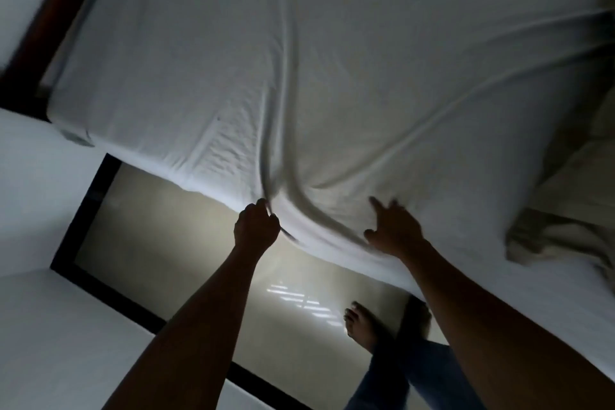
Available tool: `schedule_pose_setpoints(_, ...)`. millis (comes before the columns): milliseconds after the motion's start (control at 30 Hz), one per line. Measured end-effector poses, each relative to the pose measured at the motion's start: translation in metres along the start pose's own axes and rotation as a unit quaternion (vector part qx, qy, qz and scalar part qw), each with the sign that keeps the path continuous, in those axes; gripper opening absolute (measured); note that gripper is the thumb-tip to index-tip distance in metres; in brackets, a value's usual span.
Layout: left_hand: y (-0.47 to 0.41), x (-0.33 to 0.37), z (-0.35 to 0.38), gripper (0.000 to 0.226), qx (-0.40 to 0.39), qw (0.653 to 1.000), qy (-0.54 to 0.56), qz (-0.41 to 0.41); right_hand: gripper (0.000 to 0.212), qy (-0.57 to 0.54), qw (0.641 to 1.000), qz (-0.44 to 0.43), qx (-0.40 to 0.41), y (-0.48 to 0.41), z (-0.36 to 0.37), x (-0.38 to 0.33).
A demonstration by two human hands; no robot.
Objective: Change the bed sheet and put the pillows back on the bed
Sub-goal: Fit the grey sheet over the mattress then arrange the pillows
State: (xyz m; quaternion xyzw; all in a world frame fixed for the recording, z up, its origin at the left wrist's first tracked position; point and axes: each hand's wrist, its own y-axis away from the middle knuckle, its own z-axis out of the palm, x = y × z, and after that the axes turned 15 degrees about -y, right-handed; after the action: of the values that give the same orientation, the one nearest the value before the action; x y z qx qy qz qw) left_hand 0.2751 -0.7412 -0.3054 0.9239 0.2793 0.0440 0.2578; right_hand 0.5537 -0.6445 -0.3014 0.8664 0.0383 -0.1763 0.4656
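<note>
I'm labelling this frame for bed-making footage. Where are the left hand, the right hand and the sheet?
left hand [256,228], head view, on the back of the hand.
right hand [396,226], head view, on the back of the hand.
sheet [332,60], head view, on its flat middle stretch.

Home bedroom, white-sheeted bed [332,60], dark wooden headboard [50,17], tiled floor [199,243]

A glossy beige floor [186,253] carries striped light [299,296]; dark skirting [88,210] edges the floor, white walls [40,183] beyond it.

Floor strip [173,243] beside bed [332,43]; wall [40,183] left
</note>
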Motion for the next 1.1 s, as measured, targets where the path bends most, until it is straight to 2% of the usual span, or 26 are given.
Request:
schedule_pose_setpoints(67,-0.033,-0.007,-0.016,0.052,0.056,0.998,0.006,0.042,0.09,-0.009,0.997,-0.026,-0.071,-0.025,0.001,-0.035)
schedule_pose_setpoints(100,-0.051,-0.011,-0.028,0.058,0.047,0.997,-0.011,0.056,0.09,0.003,0.996,-0.024,-0.086,-0.04,0.003,-0.049)
schedule_pose_setpoints(200,-0.105,-0.024,-0.031,0.07,-0.057,0.978,-0.153,0.126,0.085,0.013,0.996,0.009,-0.091,-0.064,0.009,-0.072)
schedule_pose_setpoints(233,-0.112,-0.026,-0.03,0.067,-0.073,0.965,-0.2,0.155,0.081,0.015,0.996,0.017,-0.091,-0.063,0.01,-0.078)
schedule_pose_setpoints(333,-0.136,-0.025,-0.031,0.05,-0.117,0.965,-0.169,0.163,0.071,0.01,0.995,0.06,-0.079,-0.071,0.01,-0.092)
schedule_pose_setpoints(400,-0.148,-0.027,-0.04,0.047,-0.151,0.942,-0.214,0.212,0.067,0.005,0.996,0.072,-0.052,-0.074,0.007,-0.103)
schedule_pose_setpoints(467,-0.161,-0.038,-0.05,0.076,-0.101,0.899,-0.263,0.334,0.068,0.002,0.995,0.091,-0.034,-0.077,0.014,-0.114)
schedule_pose_setpoints(500,-0.16,-0.045,-0.058,0.09,-0.084,0.863,-0.308,0.393,0.07,-0.006,0.994,0.103,-0.02,-0.073,0.022,-0.119)
schedule_pose_setpoints(533,-0.16,-0.054,-0.061,0.089,-0.04,0.843,-0.336,0.418,0.075,-0.019,0.993,0.114,0.007,-0.07,0.033,-0.122)
schedule_pose_setpoints(600,-0.162,-0.074,-0.065,0.067,-0.007,0.826,-0.315,0.468,0.086,-0.053,0.988,0.13,0.063,-0.057,0.058,-0.131)
schedule_pose_setpoints(667,-0.164,-0.096,-0.063,0.071,0.012,0.79,-0.307,0.53,0.086,-0.145,0.965,0.098,0.197,-0.045,0.088,-0.136)
schedule_pose_setpoints(733,-0.166,-0.112,-0.062,0.075,-0.001,0.775,-0.3,0.557,0.066,-0.269,0.89,0.078,0.36,-0.038,0.116,-0.139)
schedule_pose_setpoints(833,-0.183,-0.115,-0.056,0.086,0.026,0.755,-0.267,0.599,0.042,-0.349,0.744,0.168,0.545,-0.041,0.141,-0.152)
schedule_pose_setpoints(900,-0.192,-0.118,-0.058,0.093,0.044,0.714,-0.272,0.643,0.034,-0.418,0.613,0.256,0.619,-0.048,0.149,-0.164)
schedule_pose_setpoints(967,-0.192,-0.13,-0.06,0.087,0.036,0.667,-0.311,0.676,0.031,-0.511,0.444,0.383,0.629,-0.065,0.174,-0.167)
schedule_pose_setpoints(1000,-0.191,-0.14,-0.063,0.077,0.034,0.652,-0.335,0.679,0.043,-0.579,0.354,0.419,0.603,-0.074,0.185,-0.173)
schedule_pose_setpoints(1033,-0.192,-0.142,-0.07,0.067,0.031,0.638,-0.356,0.682,0.052,-0.653,0.276,0.426,0.562,-0.079,0.192,-0.184)
schedule_pose_setpoints(1100,-0.194,-0.136,-0.077,0.048,0.003,0.617,-0.383,0.688,0.043,-0.797,0.13,0.378,0.452,-0.094,0.201,-0.209)
